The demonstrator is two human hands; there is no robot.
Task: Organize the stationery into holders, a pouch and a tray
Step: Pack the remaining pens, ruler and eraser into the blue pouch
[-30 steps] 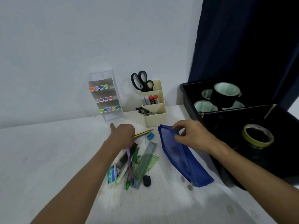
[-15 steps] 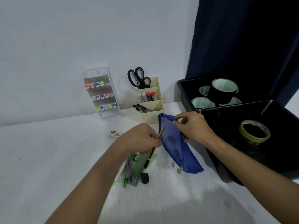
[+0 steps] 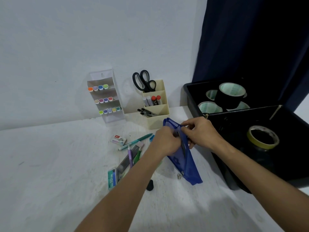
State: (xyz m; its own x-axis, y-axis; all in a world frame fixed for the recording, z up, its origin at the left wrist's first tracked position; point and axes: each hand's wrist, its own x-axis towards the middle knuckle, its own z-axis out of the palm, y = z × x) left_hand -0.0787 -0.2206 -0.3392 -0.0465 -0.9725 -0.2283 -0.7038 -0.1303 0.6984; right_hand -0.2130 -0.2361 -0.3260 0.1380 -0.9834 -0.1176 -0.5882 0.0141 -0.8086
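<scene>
Pouch: the blue mesh pouch (image 3: 184,158) is held tilted above the desk (image 3: 50,164), its mouth raised, beside the black tray (image 3: 234,181).
Right hand: the pouch's upper edge is pinched by the right hand (image 3: 200,133).
Left hand: the left hand (image 3: 164,141) is curled at the pouch mouth; a dark pencil (image 3: 183,146) is seen inside the mesh, though whether it is gripped cannot be told.
Loose stationery: pens and a staple box (image 3: 118,139) are left on the desk to the left.

We count thirteen markers (image 3: 105,99), five tape rolls (image 3: 231,93), one scissors (image 3: 143,81), one pouch (image 3: 187,163), two holders (image 3: 157,106).
</scene>
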